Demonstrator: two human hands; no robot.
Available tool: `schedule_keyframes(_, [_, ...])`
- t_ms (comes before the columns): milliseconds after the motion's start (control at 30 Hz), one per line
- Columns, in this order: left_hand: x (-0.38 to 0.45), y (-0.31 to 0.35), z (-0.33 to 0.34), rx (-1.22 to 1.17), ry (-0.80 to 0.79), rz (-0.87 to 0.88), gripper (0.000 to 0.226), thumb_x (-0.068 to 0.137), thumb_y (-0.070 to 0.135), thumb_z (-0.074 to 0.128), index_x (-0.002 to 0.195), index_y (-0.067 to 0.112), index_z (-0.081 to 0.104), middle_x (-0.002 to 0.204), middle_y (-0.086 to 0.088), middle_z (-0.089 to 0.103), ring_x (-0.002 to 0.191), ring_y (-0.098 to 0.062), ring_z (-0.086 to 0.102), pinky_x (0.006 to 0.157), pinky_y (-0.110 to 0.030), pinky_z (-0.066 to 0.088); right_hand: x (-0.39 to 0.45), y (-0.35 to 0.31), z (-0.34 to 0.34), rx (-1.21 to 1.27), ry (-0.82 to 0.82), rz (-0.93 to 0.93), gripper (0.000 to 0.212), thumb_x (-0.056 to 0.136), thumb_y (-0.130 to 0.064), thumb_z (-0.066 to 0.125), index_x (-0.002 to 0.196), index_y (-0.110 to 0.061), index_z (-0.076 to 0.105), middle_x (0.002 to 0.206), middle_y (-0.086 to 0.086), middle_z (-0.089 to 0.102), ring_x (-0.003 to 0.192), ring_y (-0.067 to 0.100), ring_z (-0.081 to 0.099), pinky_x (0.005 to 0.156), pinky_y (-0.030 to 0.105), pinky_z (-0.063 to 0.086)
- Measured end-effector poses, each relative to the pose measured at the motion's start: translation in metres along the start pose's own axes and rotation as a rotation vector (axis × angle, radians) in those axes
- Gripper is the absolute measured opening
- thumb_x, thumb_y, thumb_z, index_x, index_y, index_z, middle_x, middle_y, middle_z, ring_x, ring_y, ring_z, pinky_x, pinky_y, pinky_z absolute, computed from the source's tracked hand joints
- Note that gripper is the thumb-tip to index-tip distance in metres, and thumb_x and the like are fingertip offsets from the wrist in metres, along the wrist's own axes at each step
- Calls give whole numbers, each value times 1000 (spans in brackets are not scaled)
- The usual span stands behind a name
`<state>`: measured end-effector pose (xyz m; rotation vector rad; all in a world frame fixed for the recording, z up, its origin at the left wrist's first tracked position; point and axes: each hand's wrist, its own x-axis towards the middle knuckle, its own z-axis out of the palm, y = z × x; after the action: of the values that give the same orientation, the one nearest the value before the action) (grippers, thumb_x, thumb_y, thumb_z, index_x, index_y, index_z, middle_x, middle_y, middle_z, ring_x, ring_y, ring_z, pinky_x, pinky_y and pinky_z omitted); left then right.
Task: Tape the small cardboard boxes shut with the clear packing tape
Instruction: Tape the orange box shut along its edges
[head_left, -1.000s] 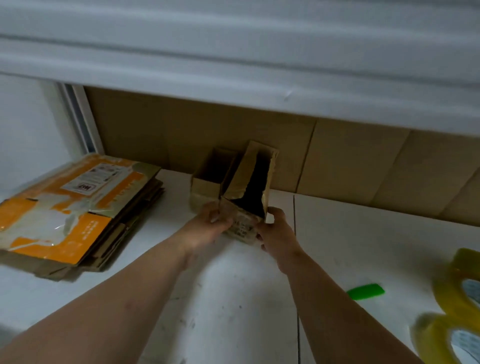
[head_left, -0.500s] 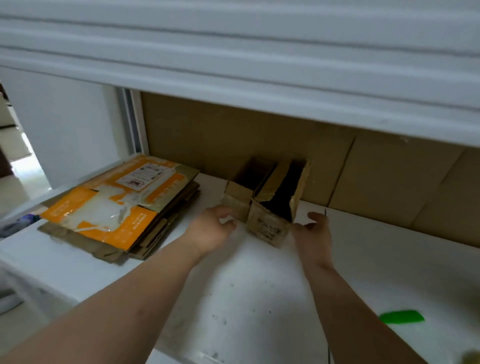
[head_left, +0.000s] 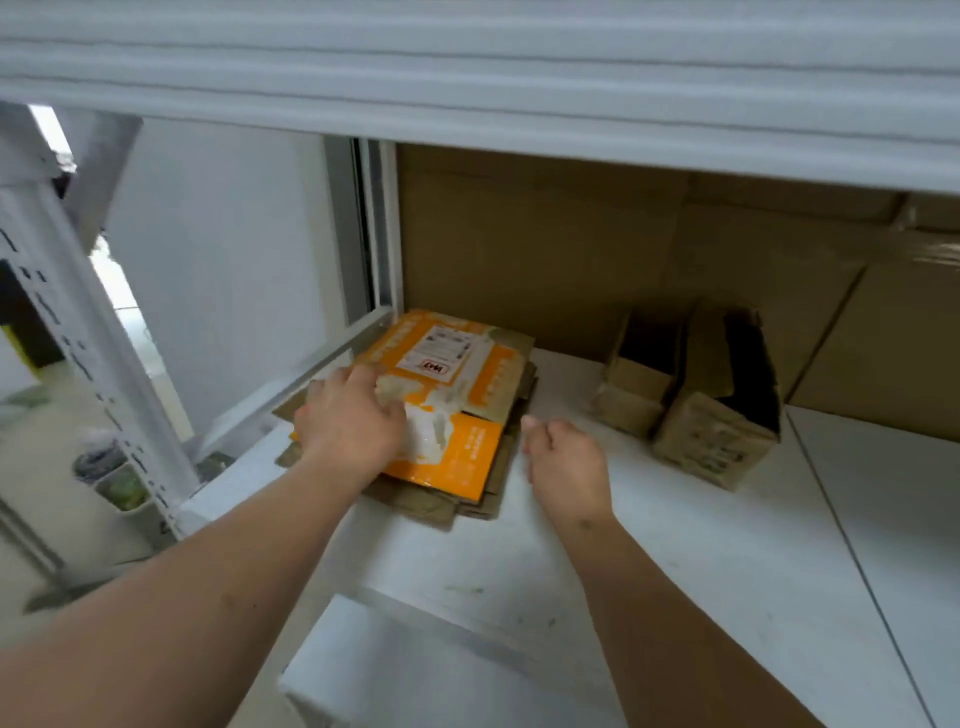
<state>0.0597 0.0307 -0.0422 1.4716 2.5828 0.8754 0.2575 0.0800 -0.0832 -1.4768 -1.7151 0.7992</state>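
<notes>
Two small brown cardboard boxes (head_left: 691, 400) stand open-topped, side by side.

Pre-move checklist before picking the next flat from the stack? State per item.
1. Left hand on flattened box stack: ok, fingers rest on top.
2. Grip on a flat: not ok, nothing curled round one yet.
3. Right hand free: ok, beside the stack, holding nothing.
4. Two small boxes out of the way: ok, standing apart to the right, open.
5. Tape in reach: cannot tell, not in view.
</notes>
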Motion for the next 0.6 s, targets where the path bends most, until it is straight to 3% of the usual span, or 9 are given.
schedule_keyframes(100, [6, -40, -2, 84, -352, 11, 84, 83, 40, 63, 153, 44, 17, 163, 2, 15, 150, -26, 9, 117, -52, 16, 0, -11, 33, -102, -86, 106, 51, 102, -54, 32, 95, -12, 61, 96, 6, 65, 94, 28, 62, 80, 36, 48])
schedule_keyframes(200, [2, -64, 4, 117, -532, 137, 92, 83, 45, 66, 153, 49, 7, 166, 4, -7, 151, -27, -12, 120, -54, 7, -4, -20, 52, -129, -42, 152, 40, 93, -58, 49, 110, -23, 58, 109, 1, 61, 99, 25, 61, 86, 38, 50])
schedule_keyframes(300, [2, -69, 5, 103, -390, 225, 72, 92, 48, 59, 152, 49, 19, 166, 1, -1, 152, -27, -8, 121, -52, 9, -7, -31, 55, -64, 97, 129, 27, 87, -42, 64, 107, -26, 55, 112, 1, 54, 103, 26, 58, 93, 47, 50])
schedule_keyframes(433, [1, -66, -1, 112, -166, 324, 54, 99, 49, 45, 149, 53, 25, 165, 5, 10, 152, -25, 1, 119, -48, 11, -6, -60, 42, 265, 143, 98, 24, 97, -39, 58, 117, -29, 51, 109, -6, 60, 106, 20, 61, 96, 45, 51])
schedule_keyframes(533, [4, -64, -7, -50, 17, 389, 41, 100, 40, 50, 141, 46, 47, 156, 0, 38, 145, -32, 25, 114, -49, 22, -11, -74, 31, 492, 114, 59, 38, 100, -50, 46, 132, -29, 52, 125, -5, 63, 116, 16, 59, 106, 42, 46])
schedule_keyframes(600, [6, -63, -11, -195, 160, 438, 34, 97, 34, 53, 129, 31, 65, 138, -8, 59, 127, -40, 44, 106, -50, 35, -17, -78, 24, 543, 130, -1, 45, 97, -57, 42, 133, -35, 54, 133, -11, 59, 124, 10, 53, 111, 39, 40])
